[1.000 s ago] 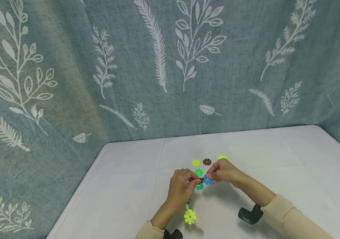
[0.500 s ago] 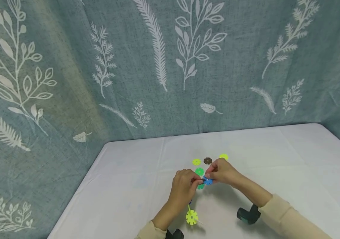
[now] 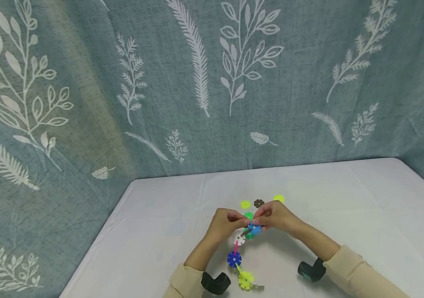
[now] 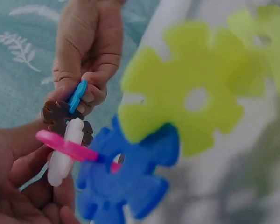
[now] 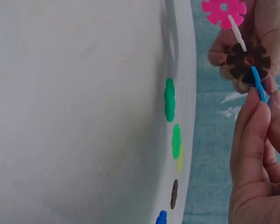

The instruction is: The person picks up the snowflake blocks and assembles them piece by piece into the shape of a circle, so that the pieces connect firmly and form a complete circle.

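Observation:
A chain of slotted plastic discs hangs between my hands in the head view. My right hand pinches a light blue disc at its upper edge. My left hand holds the brown disc, into whose rim the light blue disc is slotted. After the brown one follow a white disc, a pink disc, a dark blue disc and a yellow disc. The left fingertips partly hide where brown and light blue meet.
Loose discs lie on the white-covered table beyond my hands: green, yellow, brown and another yellow. Another green disc lies below the fingers. A patterned curtain hangs behind.
My left hand has tilted, and more of the chain shows below it. The right hand keeps its pinch on the light blue disc, which has shifted slightly left and down.

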The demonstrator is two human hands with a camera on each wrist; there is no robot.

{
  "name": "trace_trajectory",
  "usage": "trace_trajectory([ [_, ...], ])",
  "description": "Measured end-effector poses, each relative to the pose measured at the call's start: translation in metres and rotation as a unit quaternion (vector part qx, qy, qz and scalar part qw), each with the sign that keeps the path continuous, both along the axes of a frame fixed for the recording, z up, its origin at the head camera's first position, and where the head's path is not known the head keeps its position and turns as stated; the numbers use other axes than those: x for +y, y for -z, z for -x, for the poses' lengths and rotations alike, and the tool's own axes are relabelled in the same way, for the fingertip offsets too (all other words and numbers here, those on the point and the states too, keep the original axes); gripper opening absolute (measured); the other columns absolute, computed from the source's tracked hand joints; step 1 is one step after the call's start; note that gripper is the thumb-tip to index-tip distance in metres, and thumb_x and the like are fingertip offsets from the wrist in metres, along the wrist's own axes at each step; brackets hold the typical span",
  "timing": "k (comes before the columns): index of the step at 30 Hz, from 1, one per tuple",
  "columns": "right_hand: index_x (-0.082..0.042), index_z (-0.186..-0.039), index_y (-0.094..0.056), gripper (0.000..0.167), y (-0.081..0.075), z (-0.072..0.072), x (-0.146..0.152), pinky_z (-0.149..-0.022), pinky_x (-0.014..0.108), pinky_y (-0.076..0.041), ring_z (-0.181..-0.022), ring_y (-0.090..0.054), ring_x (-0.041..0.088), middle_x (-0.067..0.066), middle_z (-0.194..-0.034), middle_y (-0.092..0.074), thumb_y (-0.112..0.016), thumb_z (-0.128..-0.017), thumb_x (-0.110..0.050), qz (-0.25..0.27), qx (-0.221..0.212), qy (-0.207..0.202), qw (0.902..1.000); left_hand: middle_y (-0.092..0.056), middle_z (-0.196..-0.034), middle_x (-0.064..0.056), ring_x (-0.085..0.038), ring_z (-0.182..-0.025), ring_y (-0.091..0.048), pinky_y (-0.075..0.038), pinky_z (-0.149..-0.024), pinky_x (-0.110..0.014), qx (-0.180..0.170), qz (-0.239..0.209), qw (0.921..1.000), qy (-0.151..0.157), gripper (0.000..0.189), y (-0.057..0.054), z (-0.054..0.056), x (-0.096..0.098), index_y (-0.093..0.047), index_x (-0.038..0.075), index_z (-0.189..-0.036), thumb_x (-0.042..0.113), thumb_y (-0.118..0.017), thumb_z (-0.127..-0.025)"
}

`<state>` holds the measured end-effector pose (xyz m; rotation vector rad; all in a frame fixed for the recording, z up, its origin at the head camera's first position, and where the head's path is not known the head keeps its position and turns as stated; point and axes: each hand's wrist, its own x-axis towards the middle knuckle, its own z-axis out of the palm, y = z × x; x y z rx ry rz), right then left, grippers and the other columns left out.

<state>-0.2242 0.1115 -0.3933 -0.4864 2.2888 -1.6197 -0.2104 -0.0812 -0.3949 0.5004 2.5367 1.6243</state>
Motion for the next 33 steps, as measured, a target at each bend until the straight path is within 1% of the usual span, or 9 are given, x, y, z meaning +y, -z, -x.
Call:
trace_trajectory([
  [4, 0.007, -0.095, -0.060, 0.023, 0.002, 0.002, 0.000, -0.066, 0.033, -0.055, -0.064, -0.062, 0.009, 0.002, -0.073, -0.066, -0.065, -0.084, -0.013, 0.023, -0.007, -0.020, 0.9995, -0.069, -0.079, -0.020, -0.005, -0.063, -0.058, -0.048, -0.062, -0.021, -0.039, -0.024, 0.9987, 0.022, 0.020, 0.000, 0.001, -0.001, -0.069, -0.008, -0.083, 0.012, -0.069, -0.081],
  [8, 0.007, -0.105, -0.061, 0.026, 0.006, 0.007, 0.001, -0.060, 0.028, -0.053, -0.065, -0.063, 0.012, 0.010, -0.082, -0.068, -0.061, -0.087, -0.012, -0.024, 0.062, -0.042, 0.9969, -0.070, -0.080, -0.017, -0.005, -0.066, -0.059, -0.047, -0.066, -0.022, -0.050, -0.019, 0.9986, -0.004, 0.020, 0.000, 0.001, -0.009, -0.070, -0.006, -0.084, 0.014, -0.069, -0.082],
  [11, 0.001, -0.107, -0.066, 0.026, 0.010, 0.011, 0.003, -0.057, 0.020, -0.044, -0.065, -0.054, 0.006, 0.007, -0.081, -0.064, -0.063, -0.085, -0.014, -0.120, 0.158, -0.069, 0.9776, -0.070, -0.080, -0.014, -0.008, -0.070, -0.059, -0.047, -0.067, -0.024, -0.056, -0.004, 0.9977, -0.039, 0.020, -0.001, 0.002, -0.017, -0.070, -0.004, -0.084, 0.015, -0.068, -0.082],
  [14, -0.004, -0.105, -0.069, 0.028, 0.014, 0.014, 0.003, -0.056, 0.017, -0.035, -0.062, -0.038, 0.002, -0.001, -0.071, -0.053, -0.069, -0.079, -0.015, -0.179, 0.212, -0.104, 0.9551, -0.071, -0.081, -0.013, -0.009, -0.071, -0.059, -0.048, -0.068, -0.025, -0.059, 0.008, 0.9965, -0.059, 0.019, 0.000, 0.003, -0.022, -0.070, -0.003, -0.085, 0.015, -0.067, -0.083],
  [16, -0.004, -0.104, -0.070, 0.028, 0.016, 0.016, 0.001, -0.056, 0.017, -0.031, -0.061, -0.032, 0.002, -0.004, -0.066, -0.046, -0.071, -0.077, -0.014, -0.187, 0.215, -0.126, 0.9503, -0.071, -0.080, -0.012, -0.009, -0.071, -0.058, -0.048, -0.067, -0.025, -0.062, 0.017, 0.9958, -0.066, 0.019, 0.000, 0.004, -0.023, -0.070, -0.003, -0.085, 0.016, -0.067, -0.083],
  [21, -0.005, -0.103, -0.070, 0.031, 0.018, 0.018, -0.004, -0.055, 0.017, -0.029, -0.061, -0.031, 0.002, -0.006, -0.067, -0.048, -0.073, -0.074, -0.015, -0.201, 0.210, -0.142, 0.9464, -0.070, -0.078, -0.009, -0.009, -0.070, -0.055, -0.046, -0.065, -0.025, -0.072, 0.024, 0.9942, -0.076, 0.021, 0.001, 0.004, -0.024, -0.070, -0.003, -0.084, 0.018, -0.068, -0.082],
  [26, -0.006, -0.100, -0.072, 0.031, 0.018, 0.016, -0.009, -0.054, 0.018, -0.027, -0.061, -0.032, 0.005, -0.005, -0.066, -0.044, -0.075, -0.071, -0.016, -0.231, 0.207, -0.123, 0.9427, -0.069, -0.078, -0.009, -0.009, -0.069, -0.056, -0.045, -0.066, -0.025, -0.075, 0.009, 0.9942, -0.076, 0.020, 0.002, 0.004, -0.021, -0.069, -0.005, -0.084, 0.015, -0.068, -0.081],
  [29, -0.011, -0.092, -0.074, 0.024, 0.018, 0.015, -0.011, -0.056, 0.020, -0.032, -0.065, -0.039, 0.007, -0.004, -0.071, -0.049, -0.077, -0.069, -0.015, -0.245, 0.214, -0.105, 0.9398, -0.069, -0.079, -0.010, -0.009, -0.070, -0.056, -0.046, -0.066, -0.025, -0.074, -0.001, 0.9945, -0.074, 0.019, 0.003, 0.004, -0.020, -0.069, -0.006, -0.084, 0.013, -0.068, -0.081],
  [33, -0.013, -0.079, -0.069, 0.016, 0.018, 0.015, -0.012, -0.060, 0.023, -0.039, -0.069, -0.047, 0.008, -0.005, -0.076, -0.055, -0.078, -0.066, -0.010, -0.231, 0.206, -0.097, 0.9460, -0.070, -0.079, -0.011, -0.009, -0.070, -0.055, -0.046, -0.067, -0.026, -0.075, -0.002, 0.9944, -0.074, 0.018, 0.003, 0.004, -0.018, -0.069, -0.006, -0.084, 0.012, -0.067, -0.081],
])
